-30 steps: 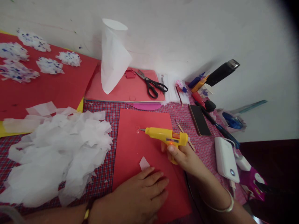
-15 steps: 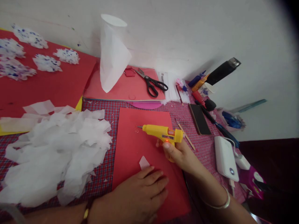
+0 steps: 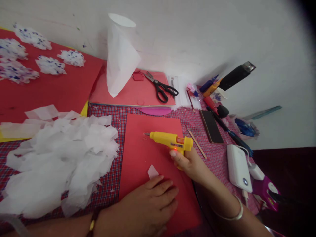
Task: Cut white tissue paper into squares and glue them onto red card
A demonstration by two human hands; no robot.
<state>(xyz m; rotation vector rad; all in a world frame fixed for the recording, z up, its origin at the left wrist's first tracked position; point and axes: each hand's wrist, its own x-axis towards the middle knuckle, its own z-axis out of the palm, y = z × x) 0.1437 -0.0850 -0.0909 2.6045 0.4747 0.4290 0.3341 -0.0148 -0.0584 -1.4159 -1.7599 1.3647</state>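
Observation:
My right hand (image 3: 187, 166) is wrapped round a yellow glue gun (image 3: 170, 141), its red light lit. The gun points left, with its metal nozzle just over the upper part of a red paper sheet (image 3: 138, 158); small clear glue marks show by the tip. Flat on the lower part of the sheet, my left hand (image 3: 145, 204) has its fingers stretched out. A small white paper piece (image 3: 153, 171) sticks out from beneath its fingertips, the rest hidden.
To the left spreads a ruffled white paper piece (image 3: 61, 158). Behind are red boards with speckled paper flowers (image 3: 50, 65), a white paper cone (image 3: 120, 56) and black-handled scissors (image 3: 161, 87). A phone (image 3: 211, 126), a thin stick (image 3: 197, 142) and a white power bank (image 3: 238, 169) are on the right.
The glue gun has shifted very slightly left, its nozzle still over the same spot. My left hand and the white paper piece stay in place.

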